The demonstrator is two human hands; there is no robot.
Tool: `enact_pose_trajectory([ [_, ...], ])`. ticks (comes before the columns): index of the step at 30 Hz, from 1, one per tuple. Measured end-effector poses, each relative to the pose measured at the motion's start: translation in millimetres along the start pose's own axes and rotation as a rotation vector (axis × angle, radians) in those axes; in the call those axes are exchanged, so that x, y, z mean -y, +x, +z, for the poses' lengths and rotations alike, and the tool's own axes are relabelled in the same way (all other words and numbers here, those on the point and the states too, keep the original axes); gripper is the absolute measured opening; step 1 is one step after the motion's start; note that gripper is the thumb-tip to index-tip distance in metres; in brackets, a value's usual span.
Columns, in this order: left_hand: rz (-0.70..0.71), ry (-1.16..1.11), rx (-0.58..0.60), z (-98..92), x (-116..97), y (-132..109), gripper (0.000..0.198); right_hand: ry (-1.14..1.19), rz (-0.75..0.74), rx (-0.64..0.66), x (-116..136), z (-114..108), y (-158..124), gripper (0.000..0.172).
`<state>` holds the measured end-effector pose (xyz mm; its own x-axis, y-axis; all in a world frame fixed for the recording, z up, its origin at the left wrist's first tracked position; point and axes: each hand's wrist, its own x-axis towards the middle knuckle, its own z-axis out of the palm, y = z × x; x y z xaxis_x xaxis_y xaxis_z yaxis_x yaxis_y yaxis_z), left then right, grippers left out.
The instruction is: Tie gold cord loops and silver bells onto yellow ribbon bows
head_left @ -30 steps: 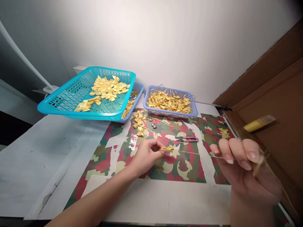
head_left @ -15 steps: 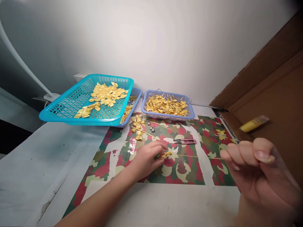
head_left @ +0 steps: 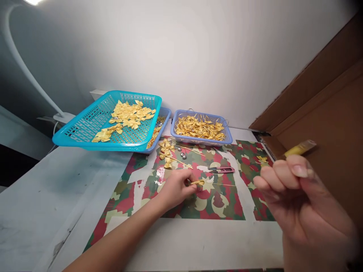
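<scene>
On the patterned mat, my left hand (head_left: 179, 186) pinches a small gold ribbon bow (head_left: 199, 182) between thumb and fingertips. A thin gold strand (head_left: 224, 184) lies to the right of the bow, pointing toward my other side. My right hand (head_left: 297, 196) is raised at the right, palm side turned to me, fingers curled closed with the thumb pressed on them. What it grips, if anything, is too fine to make out. Beyond my left hand lie pink-handled thread snips (head_left: 221, 170), several loose gold bows (head_left: 166, 153) with stems, and small silver bells (head_left: 183, 155).
A turquoise basket (head_left: 62, 140) holding gold bows rests tilted over a blue basket (head_left: 167, 119) at back left. Another blue basket (head_left: 230, 140) of bows stands by the wall. A yellow tube (head_left: 300, 148) and a cardboard panel (head_left: 326, 105) are at right; a white lamp (head_left: 31, 79) is left.
My right hand has shifted a little left and up, still closed. My left hand keeps its pinch on the bow, nearly in place. The view has tilted slightly.
</scene>
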<state>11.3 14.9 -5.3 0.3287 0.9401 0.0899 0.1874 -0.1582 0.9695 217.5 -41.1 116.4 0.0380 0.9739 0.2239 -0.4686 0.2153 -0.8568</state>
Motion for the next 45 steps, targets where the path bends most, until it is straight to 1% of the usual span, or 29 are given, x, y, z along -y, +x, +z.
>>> enact_pose_trajectory([
  [2,-0.108,-0.157,-0.079,-2.4,1,5,0.013,0.13,0.074,0.01,-9,11,-12,0.018],
  [4,-0.19,-0.305,-0.147,-4.6,4,10,0.018,0.283,0.186,0.031,-22,19,-27,0.019],
  [6,-0.252,-0.443,-0.207,-7.2,8,15,0.025,0.406,0.316,0.031,-36,21,-42,0.02],
  [8,-0.3,-0.575,-0.243,-10.0,10,18,0.03,0.47,0.431,0.003,-51,14,-54,0.019],
  [9,-0.318,-0.637,-0.249,-11.4,10,19,0.032,0.478,0.462,-0.041,-57,8,-59,0.02],
  [10,-0.332,-0.694,-0.249,-12.6,8,18,0.033,0.488,0.476,-0.047,-64,1,-63,0.021],
  [12,-0.35,-0.797,-0.227,-14.3,3,16,0.033,0.453,0.514,-0.133,-73,-16,-67,0.024],
  [14,-0.353,-0.883,-0.174,-15.1,-3,12,0.032,0.401,0.542,-0.219,-79,-34,-66,0.027],
  [17,-0.337,-0.981,-0.045,-15.4,-11,6,0.031,0.341,0.526,-0.323,-83,-58,-55,0.034],
  [19,-0.32,-1.025,0.049,-15.3,-14,4,0.031,0.291,0.501,-0.354,-85,-70,-45,0.035],
  [21,-0.305,-1.056,0.132,-14.6,-13,2,0.031,0.233,0.497,-0.348,-88,-77,-35,0.038],
  [23,-0.296,-1.079,0.202,-12.9,-11,1,0.032,0.139,0.531,-0.303,-93,-78,-26,0.041],
  [25,-0.298,-1.095,0.279,-9.5,-7,-2,0.034,0.014,0.6,-0.243,-99,-76,-15,0.044],
  [27,-0.312,-1.101,0.381,-4.0,-4,-6,0.037,-0.087,0.671,-0.201,-107,-72,0,0.049],
  [30,-0.35,-1.089,0.548,5.4,-3,-14,0.039,-0.118,0.661,-0.217,-120,-65,31,0.051],
  [32,-0.363,-1.082,0.595,9.4,-5,-18,0.037,-0.14,0.631,-0.234,-127,-59,52,0.049],
  [33,-0.363,-1.082,0.593,10.1,-6,-19,0.036,-0.148,0.61,-0.236,-129,-55,60,0.048],
  [35,-0.357,-1.09,0.552,9.1,-9,-19,0.033,-0.159,0.561,-0.241,-132,-48,70,0.046],
  [37,-0.348,-1.109,0.476,6.0,-13,-17,0.031,-0.174,0.503,-0.251,-129,-41,71,0.044],
  [39,-0.361,-1.1,0.323,2.9,-18,-14,0.031,-0.199,0.45,-0.261,-124,-36,63,0.04],
  [42,-0.455,-0.951,-0.017,1.6,-23,-10,0.033,-0.248,0.41,-0.258,-116,-30,38,0.034],
  [43,-0.484,-0.906,-0.095,2.3,-24,-9,0.034,-0.27,0.399,-0.241,-115,-28,29,0.032],
  [45,-0.52,-0.825,-0.181,4.8,-22,-9,0.034,-0.346,0.335,-0.125,-114,-24,11,0.03],
])
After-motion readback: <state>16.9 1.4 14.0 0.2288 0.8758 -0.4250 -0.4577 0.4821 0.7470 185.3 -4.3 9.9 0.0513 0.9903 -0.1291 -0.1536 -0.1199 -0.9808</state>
